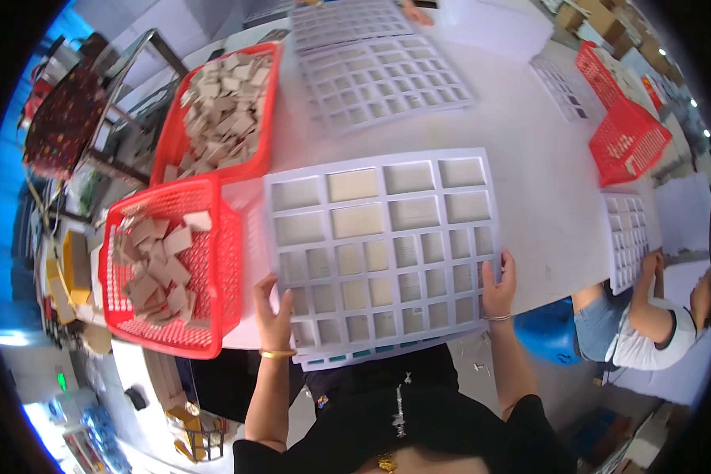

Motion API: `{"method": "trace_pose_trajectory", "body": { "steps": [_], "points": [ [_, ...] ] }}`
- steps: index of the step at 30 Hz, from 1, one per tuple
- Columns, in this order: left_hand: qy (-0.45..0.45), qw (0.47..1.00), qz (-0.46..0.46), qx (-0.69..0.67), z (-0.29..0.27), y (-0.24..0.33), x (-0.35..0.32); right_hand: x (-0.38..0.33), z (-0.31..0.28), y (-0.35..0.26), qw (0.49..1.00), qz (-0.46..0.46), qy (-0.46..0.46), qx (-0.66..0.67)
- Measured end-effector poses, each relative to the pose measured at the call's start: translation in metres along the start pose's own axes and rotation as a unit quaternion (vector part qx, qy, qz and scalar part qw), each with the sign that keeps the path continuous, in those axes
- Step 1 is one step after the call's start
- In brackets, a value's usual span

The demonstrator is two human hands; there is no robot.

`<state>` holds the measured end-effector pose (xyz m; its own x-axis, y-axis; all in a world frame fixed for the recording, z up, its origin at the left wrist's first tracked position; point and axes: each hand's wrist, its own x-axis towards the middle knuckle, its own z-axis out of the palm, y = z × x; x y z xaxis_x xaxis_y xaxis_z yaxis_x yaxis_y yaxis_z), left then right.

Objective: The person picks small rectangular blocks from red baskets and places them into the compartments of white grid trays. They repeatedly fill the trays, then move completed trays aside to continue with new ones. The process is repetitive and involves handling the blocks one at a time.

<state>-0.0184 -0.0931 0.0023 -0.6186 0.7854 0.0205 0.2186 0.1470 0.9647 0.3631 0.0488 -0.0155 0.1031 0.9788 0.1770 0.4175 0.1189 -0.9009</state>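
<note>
A white grid tray [383, 175] with several square cells, many filled with beige tiles, lies on the white table [529, 150] in front of me. My left hand [272, 312] grips its near left corner, thumb on top. My right hand [498, 283] holds its near right edge. The tray's near edge hangs a little over the table's edge, and a second tray shows beneath it.
Two red baskets [229, 261] [174, 138] of beige tiles stand to my left. More grid trays [387, 79] [628, 237] lie farther back and right. Another red basket [628, 138] sits far right. A seated person [648, 316] works at the right.
</note>
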Motion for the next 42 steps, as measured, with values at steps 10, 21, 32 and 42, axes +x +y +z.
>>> {"method": "trace_pose_trajectory", "body": {
  "steps": [10, 21, 32, 42],
  "points": [
    [-0.292, 0.945, -0.009, -0.146, 0.152, 0.09, -0.005, 0.116, -0.205, 0.07, 0.964, -0.025, 0.197, -0.177],
    [-0.308, 0.927, 0.193, -0.097, 0.172, 0.109, -0.014, 0.182, -0.265, 0.06, 0.906, -0.134, 0.103, -0.388],
    [0.092, 0.941, 0.202, 0.255, -0.14, 0.072, 0.08, 0.19, -0.057, -0.029, 0.939, -0.26, -0.11, -0.198],
    [-0.347, 0.578, -0.103, 0.731, -0.279, -0.081, 0.145, 0.115, 0.025, -0.148, 0.895, -0.339, -0.232, -0.172]
  ]
}}
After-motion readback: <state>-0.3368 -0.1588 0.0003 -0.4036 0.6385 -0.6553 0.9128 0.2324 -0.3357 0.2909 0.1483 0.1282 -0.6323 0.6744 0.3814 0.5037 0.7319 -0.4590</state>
